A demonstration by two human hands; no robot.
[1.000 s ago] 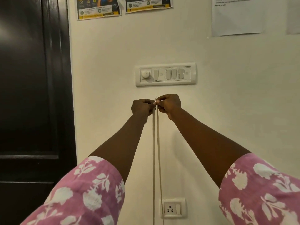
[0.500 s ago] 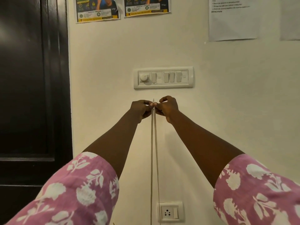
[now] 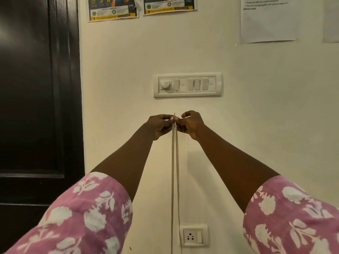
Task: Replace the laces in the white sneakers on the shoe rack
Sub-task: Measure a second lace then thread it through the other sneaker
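Shoelace: a pale flat shoelace [image 3: 174, 180] hangs doubled, its two strands side by side, dropping straight down from the hands and out of the bottom edge of the view; the two tips stick up just above the fingers
Left hand: the left hand [image 3: 159, 126] is held up in front of the wall [image 3: 119, 88], fingers curled, pinching the strands near their upper ends from the left
Right hand: the right hand [image 3: 193, 124] pinches the same spot from the right, its fingertips meeting those of the left hand
Lace and hands: the strands run between the two hands and down between the forearms
Nearby: a switch panel [image 3: 187, 84] is on the wall above the hands; the strands pass just beside the left edge of a wall socket [image 3: 193, 235]
Sleeves: pink sleeves [image 3: 82, 217] with a white flower print
Surroundings: a dark door [image 3: 36, 107] at left, posters [image 3: 112, 8] and a printed sheet [image 3: 268, 21] on the wall above
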